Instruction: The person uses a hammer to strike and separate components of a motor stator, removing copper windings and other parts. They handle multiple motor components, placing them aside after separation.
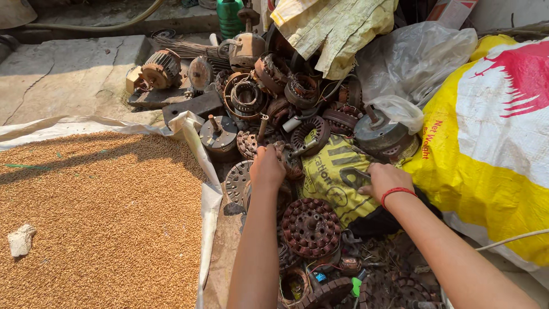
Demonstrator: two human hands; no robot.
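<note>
A heap of rusty motor parts lies in front of me: stators with copper windings [311,226], rotors and round housings [219,136]. My left hand [266,167] reaches into the heap and closes on a rusty motor part beside a short shaft [262,129]. My right hand [384,180], with a red thread on the wrist, rests on a yellow printed sack [331,177] and pinches a thin dark tool or metal piece [359,173]. What exactly lies under the left fingers is hidden.
Grain is spread on a white sheet [97,217] at the left, with a small stone [21,239] on it. A large yellow and white sack [497,149] fills the right. Clear plastic bags [412,63], a yellowish cloth [337,28] and a green bottle [229,17] sit behind the heap.
</note>
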